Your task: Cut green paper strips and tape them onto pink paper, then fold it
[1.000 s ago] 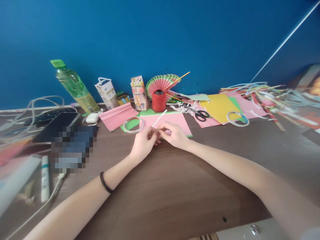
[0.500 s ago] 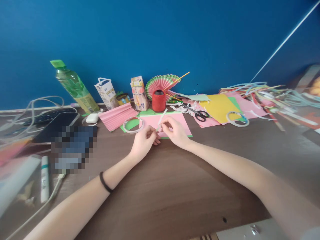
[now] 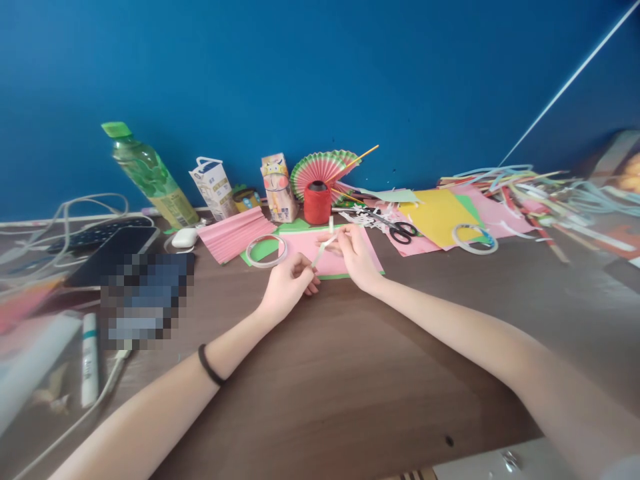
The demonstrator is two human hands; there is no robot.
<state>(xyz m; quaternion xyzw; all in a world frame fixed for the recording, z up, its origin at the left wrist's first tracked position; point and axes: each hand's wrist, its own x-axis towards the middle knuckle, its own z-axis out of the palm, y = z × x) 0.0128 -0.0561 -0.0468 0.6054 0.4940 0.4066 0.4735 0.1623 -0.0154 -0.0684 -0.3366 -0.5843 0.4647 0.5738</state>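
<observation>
A narrow white strip (image 3: 321, 251), which looks like tape, runs between my hands above the pink sheet (image 3: 370, 257). My left hand (image 3: 290, 279) pinches its lower end between thumb and finger, the other fingers curled. Higher up, my right hand (image 3: 356, 259) has its fingers closed on the strip, which bends there; a short piece sticks up past the fingertips. Green paper (image 3: 300, 225) shows from under the pink sheet. Left of the sheet lies a tape roll (image 3: 249, 252), close to my left hand. Behind stands a red spool of thread (image 3: 317, 205).
Pleated pink paper (image 3: 233, 233), a painted carton (image 3: 279, 190) and a folded paper fan (image 3: 315, 167) line the back. Black-handled scissors (image 3: 403, 232), yellow paper (image 3: 435, 217) and another tape roll (image 3: 475, 250) are at right. A green bottle (image 3: 150, 170) and marker (image 3: 90, 360) stand or lie at left.
My right hand has moved slightly up and right, away from my left hand. More of the strip shows between them, and it now bends near the right fingertips.
</observation>
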